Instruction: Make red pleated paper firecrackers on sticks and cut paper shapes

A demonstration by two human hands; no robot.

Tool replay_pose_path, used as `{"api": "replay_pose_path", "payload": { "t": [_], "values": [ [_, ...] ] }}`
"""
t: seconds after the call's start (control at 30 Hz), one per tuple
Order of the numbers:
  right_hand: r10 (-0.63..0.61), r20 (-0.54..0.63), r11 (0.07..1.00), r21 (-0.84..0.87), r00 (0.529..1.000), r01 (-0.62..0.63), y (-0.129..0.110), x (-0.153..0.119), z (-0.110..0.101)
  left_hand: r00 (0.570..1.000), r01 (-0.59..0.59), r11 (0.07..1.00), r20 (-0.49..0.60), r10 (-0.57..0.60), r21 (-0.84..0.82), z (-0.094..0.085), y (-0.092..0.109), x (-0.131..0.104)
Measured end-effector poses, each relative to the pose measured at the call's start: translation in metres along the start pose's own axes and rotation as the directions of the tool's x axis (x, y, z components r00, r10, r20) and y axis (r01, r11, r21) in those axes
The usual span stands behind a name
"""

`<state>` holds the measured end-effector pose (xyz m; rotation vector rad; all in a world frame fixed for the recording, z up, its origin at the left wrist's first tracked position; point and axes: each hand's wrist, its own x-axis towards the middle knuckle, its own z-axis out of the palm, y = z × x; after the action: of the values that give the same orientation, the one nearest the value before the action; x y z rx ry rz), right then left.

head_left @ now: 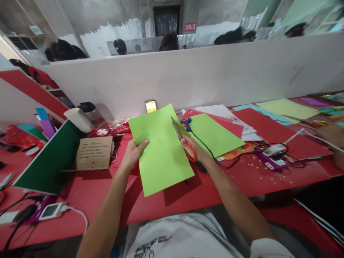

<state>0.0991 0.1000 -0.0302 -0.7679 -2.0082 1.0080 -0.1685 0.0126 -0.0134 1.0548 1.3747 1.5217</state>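
Two bare hands raised over the desk (102, 197): left hand (134, 152) pinching a green sheet (163, 154) by its left side, thumb on top, remaining fingers hidden underneath; right hand (199, 148) closed around the orange handles of scissors (177, 129), at the sheet's right side. Blades over the sheet near that edge; any cut hard to make out. Under its near right corner, a dark object (187, 181), mostly covered, impossible to identify.

Between the sheet's near edge and the desk's front edge, a strip of red surface showing, wider toward the left; less room toward the far edge.

Sheet's long axis running from front edge toward far edge, far end leaning left; scissors pointing the same way, tips away from the body.

Just right of the sheet, a blue glue gun (186, 124), partly overlapped, and a second green sheet (217, 134). Left, a cardboard box (94, 152) beside a tilted dark green board (51, 165). Farther right, a purple power strip (271, 159); near the right end, a co-worker's blurred hand (326, 134). Along the far edge, a white partition (188, 79).
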Motion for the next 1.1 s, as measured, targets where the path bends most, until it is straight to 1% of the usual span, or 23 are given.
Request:
{"api": "replay_pose_path", "payload": {
  "t": [0.1, 0.23, 0.6, 0.67, 0.8, 0.87, 0.97, 1.1],
  "values": [
    [0.004, -0.009, 1.000, -0.009, 1.000, -0.004, 0.0017, 0.0000, -0.0001, 0.998, -0.059, 0.996, 0.002, 0.059, 0.066, 0.0001, -0.0031, 0.0021],
    [0.005, -0.038, 0.999, -0.039, 0.999, -0.007, 0.0055, 0.0005, 0.0018, 0.997, -0.072, 0.992, -0.001, 0.073, 0.104, 0.0004, -0.0058, 0.0033],
    [0.006, -0.074, 0.998, -0.062, 0.997, -0.011, 0.0057, 0.0018, 0.0021, 0.995, -0.104, 0.990, 0.010, 0.103, 0.097, 0.0011, -0.0073, 0.0036],
    [0.020, -0.064, 0.999, -0.046, 0.998, -0.023, 0.0040, 0.0009, 0.0017, 0.994, -0.106, 0.989, 0.010, 0.106, 0.104, 0.0012, -0.0073, 0.0039],
    [0.131, 0.005, 0.991, 0.038, 0.991, -0.131, 0.0007, -0.0021, 0.0011, 0.994, -0.108, 0.987, 0.005, 0.108, 0.117, 0.0019, -0.0059, 0.0032],
    [0.159, 0.029, 0.986, 0.038, 0.987, -0.160, 0.0008, -0.0033, 0.0008, 0.994, -0.106, 0.988, 0.004, 0.106, 0.114, 0.0022, -0.0051, 0.0023],
    [0.136, 0.036, 0.990, 0.018, 0.990, -0.137, 0.0036, -0.0040, 0.0006, 0.996, -0.092, 0.993, 0.013, 0.091, 0.078, 0.0019, -0.0043, 0.0012],
    [0.123, 0.049, 0.992, 0.008, 0.991, -0.123, 0.0067, -0.0038, 0.0008, 0.999, -0.037, 0.999, 0.009, 0.037, 0.012, 0.0013, -0.0028, -0.0003]
  ]
}}
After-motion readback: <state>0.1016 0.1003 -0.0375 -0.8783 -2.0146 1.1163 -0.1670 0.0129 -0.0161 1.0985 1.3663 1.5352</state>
